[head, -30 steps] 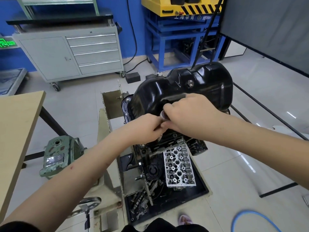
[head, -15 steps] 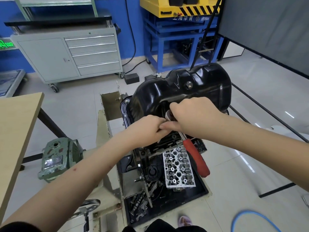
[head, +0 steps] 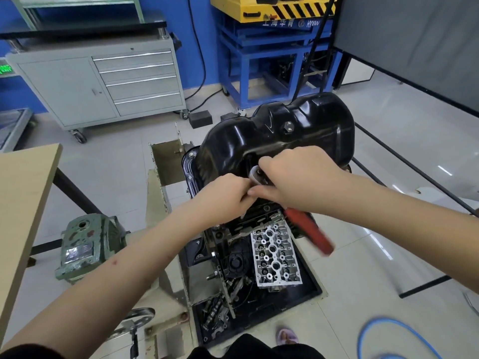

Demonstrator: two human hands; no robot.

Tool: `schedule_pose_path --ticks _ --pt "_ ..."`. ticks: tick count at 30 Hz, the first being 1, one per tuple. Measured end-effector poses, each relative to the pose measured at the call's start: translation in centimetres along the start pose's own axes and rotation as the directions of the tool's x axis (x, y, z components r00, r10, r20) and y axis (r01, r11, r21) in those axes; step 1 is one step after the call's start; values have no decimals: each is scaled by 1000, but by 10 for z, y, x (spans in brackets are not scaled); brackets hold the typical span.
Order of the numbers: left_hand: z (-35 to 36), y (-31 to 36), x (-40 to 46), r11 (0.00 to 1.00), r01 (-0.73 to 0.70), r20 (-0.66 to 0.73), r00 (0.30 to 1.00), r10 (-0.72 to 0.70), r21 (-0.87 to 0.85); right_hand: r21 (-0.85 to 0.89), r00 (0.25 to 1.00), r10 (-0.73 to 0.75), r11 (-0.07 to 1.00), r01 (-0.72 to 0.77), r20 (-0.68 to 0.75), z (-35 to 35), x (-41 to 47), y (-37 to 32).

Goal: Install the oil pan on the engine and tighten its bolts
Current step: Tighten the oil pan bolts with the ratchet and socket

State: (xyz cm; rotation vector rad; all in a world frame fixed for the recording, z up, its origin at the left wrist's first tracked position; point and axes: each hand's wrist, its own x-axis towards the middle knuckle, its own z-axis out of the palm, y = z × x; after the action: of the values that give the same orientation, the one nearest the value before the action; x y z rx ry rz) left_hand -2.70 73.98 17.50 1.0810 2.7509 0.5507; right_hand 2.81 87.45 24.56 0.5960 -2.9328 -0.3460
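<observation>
From the head view, the two hands meet right at the near edge of the black pan [head: 280,141], and they hide the bolt and the spot where the tool bites. The right hand [head: 298,177] is curled round the shiny head of a ratchet [head: 309,230]. Only that metal end and the blurry red handle show; the handle sticks out below the right hand, toward the person. The left hand [head: 228,194] has its fingers bent in against the tool head, touching the right hand, but what it pinches is hidden.

The pan sits on top of the engine [head: 259,218], bulging side up, just past both hands. Its far rim is out of sight.

Below the hands lies a black tray [head: 311,288] on the floor. In it are a silver head [head: 276,255] with many round holes and, nearer the person, a heap of small metal parts too dark to tell apart.

Left of the left arm there is bare floor, then a tabletop [head: 23,200] cut off by the picture edge. Right of the right arm the floor is open, with a blue hose [head: 383,330] near the bottom.
</observation>
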Motion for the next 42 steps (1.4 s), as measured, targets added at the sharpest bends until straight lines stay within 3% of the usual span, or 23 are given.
schedule_pose_path --ticks 5,7,12,15,19,21,25,31,33,37,42 --pt "-1 0 1 998 -54 54 997 53 14 -111 959 -282 953 282 21 4 2 13" --pt "0 0 0 999 -42 50 998 42 -5 -114 964 -266 957 267 18 1 1 14" --pt "3 4 1 1000 2 23 1000 -2 -14 -73 997 -51 996 55 59 -5 -2 2" --pt "3 3 3 999 -20 13 1000 21 -25 -72 987 -163 984 162 -5 3 -1 5" --pt "0 0 1 997 -31 79 996 36 -67 -144 956 -293 945 292 16 4 1 10" --pt "-1 0 0 996 -10 82 996 18 -93 -156 967 -254 955 250 -7 3 2 7" --pt "-1 2 1 995 19 56 998 -14 -97 -63 999 -41 997 43 28 -2 5 -1" --pt "0 -3 4 991 24 62 998 -16 -132 -157 957 -290 945 288 12 5 5 9" --pt "-1 -3 2 989 20 65 998 -10 -145 -174 962 -273 947 269 -2 4 3 7" --pt "-3 2 0 993 -4 54 999 10 -115 -93 996 -79 992 82 31 -1 1 -2" --pt "-2 2 4 995 14 105 995 -4 -101 -134 989 -147 980 149 30 2 -2 -2"
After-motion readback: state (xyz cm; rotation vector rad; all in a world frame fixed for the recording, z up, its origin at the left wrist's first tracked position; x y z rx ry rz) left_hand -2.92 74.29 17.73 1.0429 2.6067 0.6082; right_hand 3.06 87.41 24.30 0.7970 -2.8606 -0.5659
